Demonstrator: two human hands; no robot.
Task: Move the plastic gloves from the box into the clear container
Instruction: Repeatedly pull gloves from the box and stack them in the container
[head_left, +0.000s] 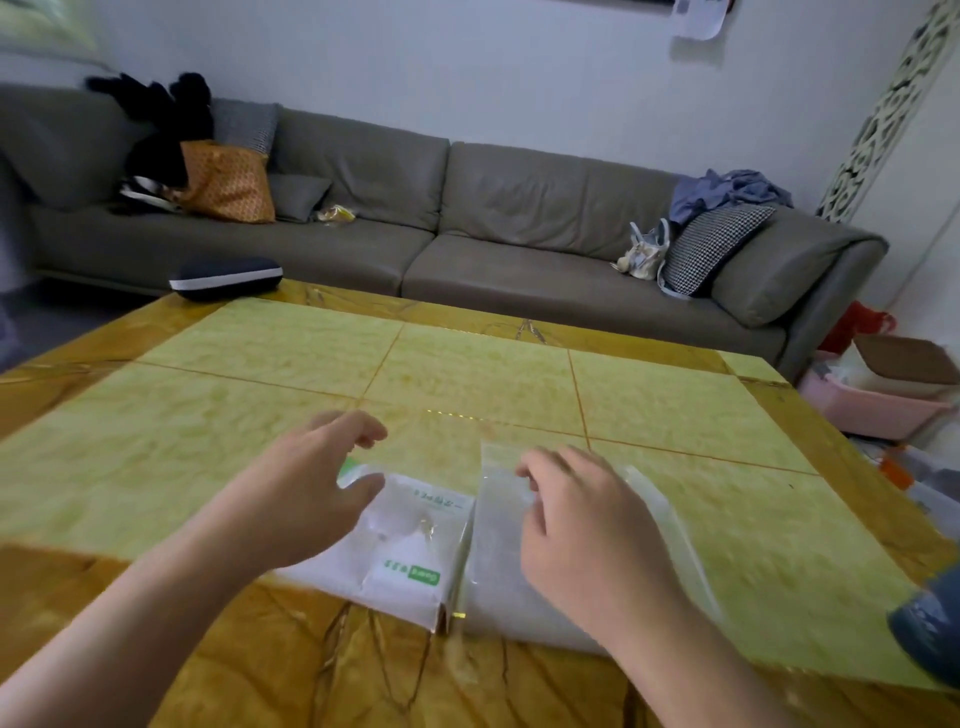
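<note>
Near the desk's front edge, your two hands hover over the task things. Your left hand (306, 488) is spread with fingers loosely bent above the far left end of the one white box (400, 545), gripping nothing. Your right hand (582, 525) has its fingers curled down over the one clear container (660, 514); whether they pinch the plastic cannot be told through the blur. Box and container lie side by side, touching, the container on the right. No gloves show clearly; the box's contents are hidden.

Around them your desk (467, 374) is yellow-green tile with an amber marbled border, and most of its far half lies bare. One dark case (226, 278) sits at the far left corner. One blurred blue object (930, 623) intrudes at the right edge. Beyond the far edge stands one grey sofa (415, 208) carrying cushions, bags and clothes, against a pale wall.
</note>
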